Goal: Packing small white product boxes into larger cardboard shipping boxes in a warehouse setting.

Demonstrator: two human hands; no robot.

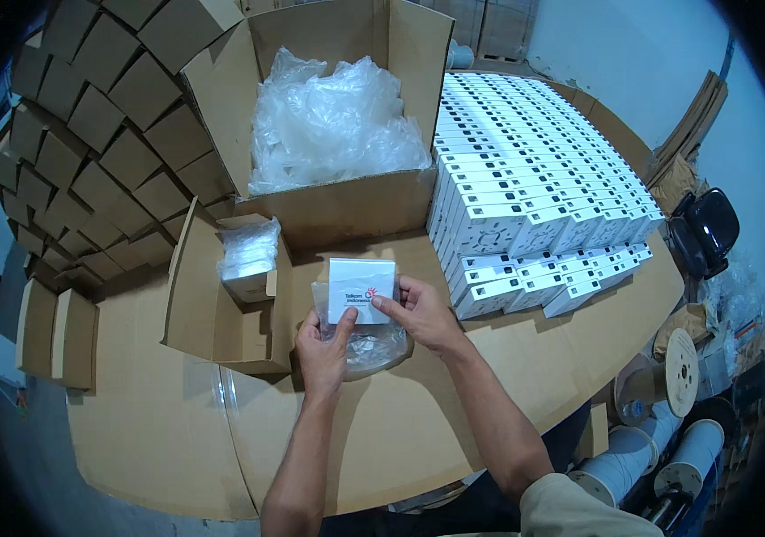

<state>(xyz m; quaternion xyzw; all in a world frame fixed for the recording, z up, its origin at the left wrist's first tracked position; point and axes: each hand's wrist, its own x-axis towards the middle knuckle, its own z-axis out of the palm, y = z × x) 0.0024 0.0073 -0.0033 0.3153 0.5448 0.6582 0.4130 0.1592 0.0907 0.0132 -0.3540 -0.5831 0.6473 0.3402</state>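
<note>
Between my two hands is a flat white square case with a small red mark and dark print on its face. Its lower part sits in or against a clear plastic bag, which hangs below it; how deep it is in the bag I cannot tell. The fingers of my left hand are closed on the lower left of the case and the bag, thumb on the front. Gripping the right edge is my right hand, its thumb pressed on the face. Just left stands an open cardboard box holding bagged items.
Beyond my hands, a large open carton is heaped with clear plastic bags. Stacked rows of white boxes fill the table's right side. Brown cartons pile up at left. Cable spools stand right of the cardboard-covered table.
</note>
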